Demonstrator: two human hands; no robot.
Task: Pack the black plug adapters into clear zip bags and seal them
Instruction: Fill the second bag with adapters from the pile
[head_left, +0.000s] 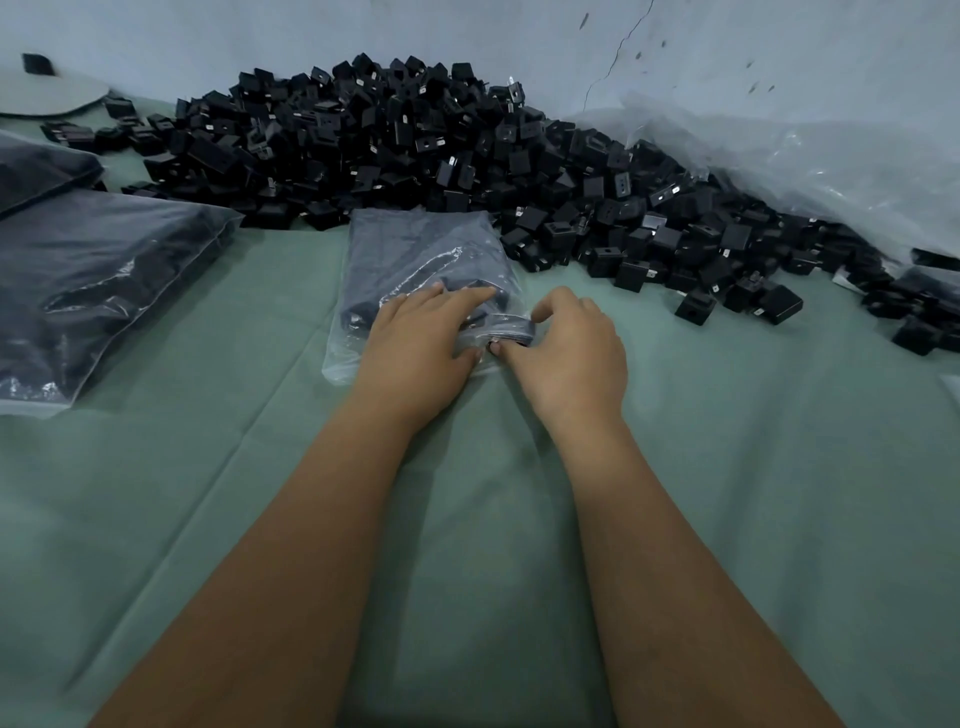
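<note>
Now both hands are working the filled zip bag: left hand pressing flat, right hand pinching its mouth edge. Adapters bulging just beyond the pinch could be keeping the seal from closing.

Both bare forearms reach up from 6 o'clock and converge near centre, where the left hand lies palm down with fingers stretched toward 1 o'clock, and the right hand curls, thumb tips almost meeting.
</note>
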